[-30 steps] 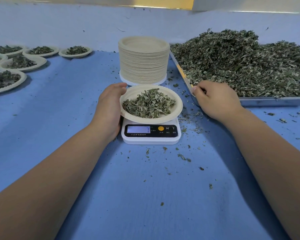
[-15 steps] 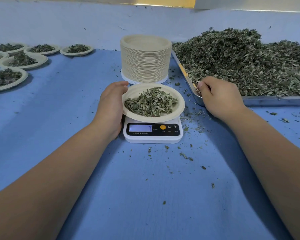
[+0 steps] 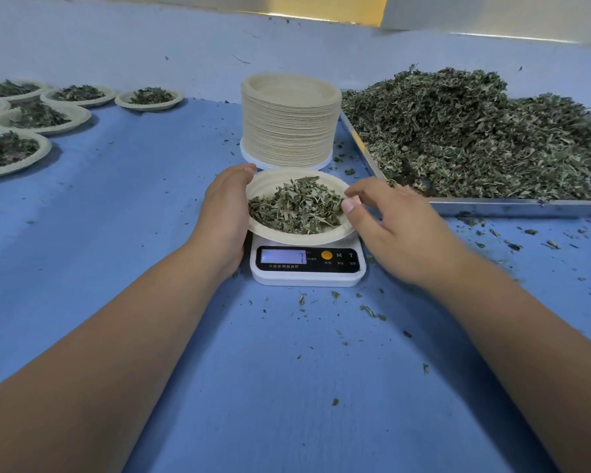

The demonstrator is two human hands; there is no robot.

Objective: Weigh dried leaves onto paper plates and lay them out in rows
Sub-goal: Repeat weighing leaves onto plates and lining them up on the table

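Matt paper plate (image 3: 273,180), shiny metal tray (image 3: 512,207)

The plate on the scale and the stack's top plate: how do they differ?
The plate on the scale holds dried leaves; the stack's top plate is empty. The left hand holds the plate on the scale; nobody touches the stack's top plate. Both are pale, round paper plates.

We are looking into a herb-packing workroom, its long blue-covered bench (image 3: 133,233) carrying a steel tray (image 3: 509,207) of dried green leaves (image 3: 475,131), a white digital scale (image 3: 307,278), stacked beige paper plates (image 3: 289,121) and rows of filled plates (image 3: 38,116).
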